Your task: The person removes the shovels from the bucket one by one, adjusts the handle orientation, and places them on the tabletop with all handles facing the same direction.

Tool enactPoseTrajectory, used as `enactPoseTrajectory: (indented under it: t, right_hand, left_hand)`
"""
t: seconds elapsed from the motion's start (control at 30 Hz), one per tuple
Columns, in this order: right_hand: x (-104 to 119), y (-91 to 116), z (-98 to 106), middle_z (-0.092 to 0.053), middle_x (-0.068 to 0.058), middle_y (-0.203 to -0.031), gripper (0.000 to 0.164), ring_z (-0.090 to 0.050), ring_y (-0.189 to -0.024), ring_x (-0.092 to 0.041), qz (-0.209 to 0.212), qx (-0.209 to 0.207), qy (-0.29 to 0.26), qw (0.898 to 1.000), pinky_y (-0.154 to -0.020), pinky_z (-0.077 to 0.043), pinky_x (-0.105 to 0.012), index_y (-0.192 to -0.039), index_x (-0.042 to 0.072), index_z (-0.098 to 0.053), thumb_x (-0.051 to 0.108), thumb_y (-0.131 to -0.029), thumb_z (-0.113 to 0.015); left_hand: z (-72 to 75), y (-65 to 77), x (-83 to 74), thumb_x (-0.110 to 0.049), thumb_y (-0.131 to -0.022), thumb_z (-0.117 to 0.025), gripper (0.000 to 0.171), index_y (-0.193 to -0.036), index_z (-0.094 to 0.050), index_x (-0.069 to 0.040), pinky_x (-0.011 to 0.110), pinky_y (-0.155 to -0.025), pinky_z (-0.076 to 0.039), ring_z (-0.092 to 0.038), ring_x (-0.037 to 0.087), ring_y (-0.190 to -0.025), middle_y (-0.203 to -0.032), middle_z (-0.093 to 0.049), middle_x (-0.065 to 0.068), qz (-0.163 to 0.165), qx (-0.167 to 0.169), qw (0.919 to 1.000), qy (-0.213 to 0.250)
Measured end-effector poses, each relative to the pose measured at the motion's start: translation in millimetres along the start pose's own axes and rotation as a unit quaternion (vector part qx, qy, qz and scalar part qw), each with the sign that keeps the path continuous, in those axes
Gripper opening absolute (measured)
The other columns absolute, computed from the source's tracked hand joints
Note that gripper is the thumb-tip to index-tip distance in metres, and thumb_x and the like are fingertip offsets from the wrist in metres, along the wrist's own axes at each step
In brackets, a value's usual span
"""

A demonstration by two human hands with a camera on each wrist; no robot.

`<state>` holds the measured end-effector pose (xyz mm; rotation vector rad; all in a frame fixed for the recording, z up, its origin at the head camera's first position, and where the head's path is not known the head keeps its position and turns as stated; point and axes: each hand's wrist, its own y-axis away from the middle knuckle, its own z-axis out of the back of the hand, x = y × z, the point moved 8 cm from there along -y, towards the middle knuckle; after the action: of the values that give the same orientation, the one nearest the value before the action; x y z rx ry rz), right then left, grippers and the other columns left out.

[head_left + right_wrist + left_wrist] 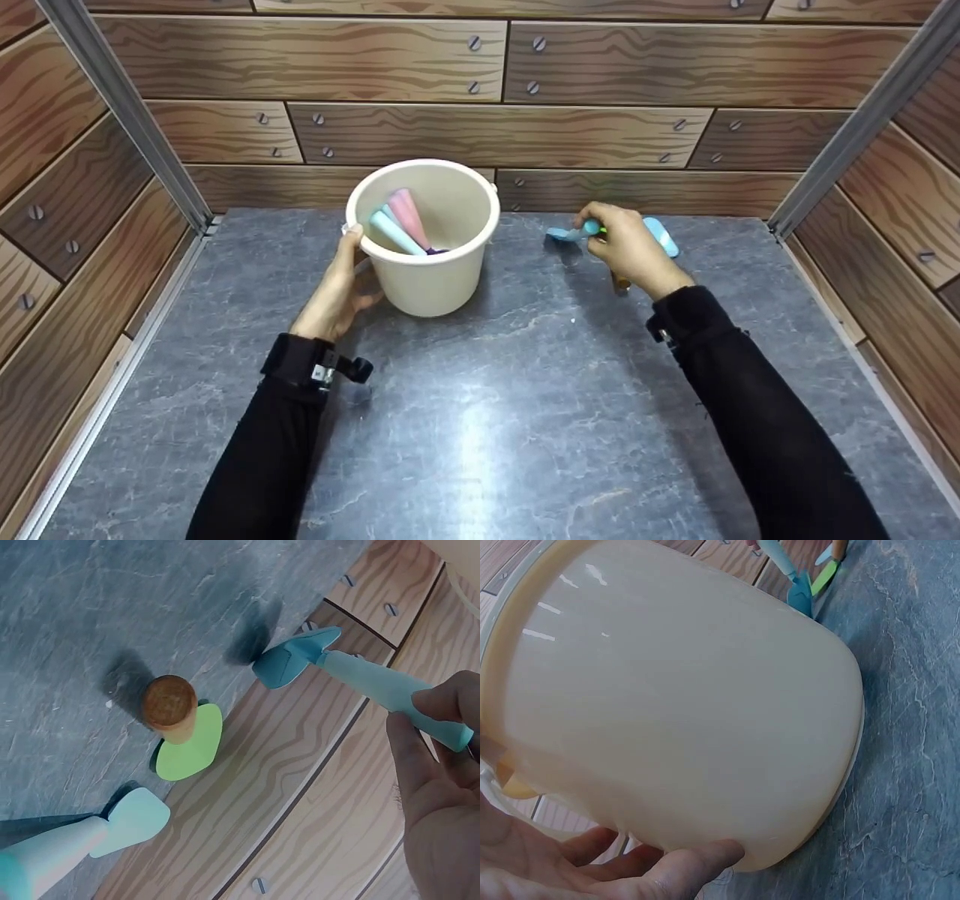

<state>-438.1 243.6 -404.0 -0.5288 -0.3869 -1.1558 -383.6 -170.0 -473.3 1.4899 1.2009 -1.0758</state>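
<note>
The blue shovel (pixel 360 673) was right of the bucket (pixel 433 283), its handle's end pinched by the right hand (pixel 631 246); the left hand (pixel 336 291) gripped the bucket's side. Held at this end, the shovel could twist and drop. Only the head view showed a pink handle (pixel 408 214) inside the bucket; the right wrist view showed better a green blade (pixel 193 754).

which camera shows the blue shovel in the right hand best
The right wrist view: the blue shovel is large there, its blade uncovered, the right hand hiding only part of the handle. The head view shows it small, partly covered by that hand. The left wrist view catches it at the top edge, past the bucket.
</note>
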Motion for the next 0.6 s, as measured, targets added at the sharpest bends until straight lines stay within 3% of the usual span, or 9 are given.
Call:
enactPoseTrajectory:
  t: [0.17, 0.4, 0.6]
  right_hand:
    - [-2.6, 3.1, -6.0, -0.075, -0.024, -0.151, 0.032, -0.071, -0.13, -0.038, -0.002, 0.017, 0.017, 1.0, -0.11, -0.059, -0.055, -0.132, -0.001, -0.076, -0.011, -0.106, -0.063]
    - [-5.8, 6.8, -16.1, -0.077, -0.025, -0.15, 0.038, -0.069, -0.122, -0.037, -0.008, 0.046, 0.035, 0.998, -0.105, -0.059, -0.053, -0.136, -0.001, -0.078, -0.01, -0.102, -0.063]
    - [-4.9, 10.0, -25.4, -0.077, -0.028, -0.15, 0.038, -0.072, -0.141, -0.049, 0.003, 0.075, 0.058, 0.995, -0.122, -0.059, -0.065, -0.139, -0.007, -0.077, -0.01, -0.103, -0.066]
  left_hand:
    - [-0.1, -0.5, 0.5, -0.065, -0.117, -0.041, 0.089, -0.19, -0.014, -0.024, 0.075, -0.144, -0.027, -0.021, 0.049, -0.183, -0.199, -0.013, 0.018, 0.002, -0.001, 1.0, 0.002]
    - [0.7, -0.9, 0.8, -0.065, -0.117, -0.04, 0.089, -0.19, -0.014, -0.022, 0.076, -0.143, -0.027, -0.02, 0.048, -0.183, -0.197, -0.014, 0.019, 0.0, 0.004, 1.0, -0.003]
    - [-0.1, -1.0, 0.4, -0.063, -0.117, -0.039, 0.087, -0.19, -0.015, -0.022, 0.078, -0.143, -0.026, -0.021, 0.051, -0.182, -0.197, -0.014, 0.02, -0.002, 0.002, 1.0, -0.003]
